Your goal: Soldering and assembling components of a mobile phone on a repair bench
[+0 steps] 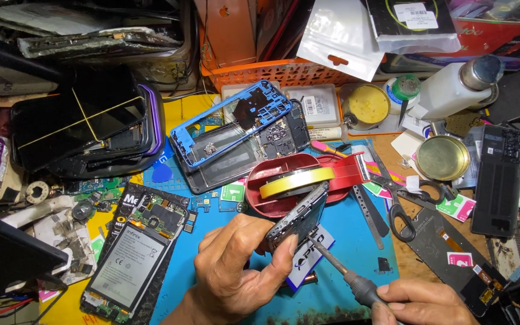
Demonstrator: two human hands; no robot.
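Working across a cluttered worktop, we see a blue mat spread over its centre, well strewn with phone parts. At ten o'clock sits a stack of dark phones bound by a yellow band. Toward twelve o'clock a blue phone frame lies tilted across a grey chassis. At eight o'clock an opened phone lies flat, its battery facing up. Just above centre stands a red tape dispenser carrying a yellow roll, and scissors lie at three o'clock from it.

Our left hand, at six o'clock, has its fingers closed around a dark phone body, held tilted on edge above the mat, just in front of the dispenser. Our right hand, at five o'clock, has its fingers closed on a screwdriver, whose tip meets the phone body's lower end.
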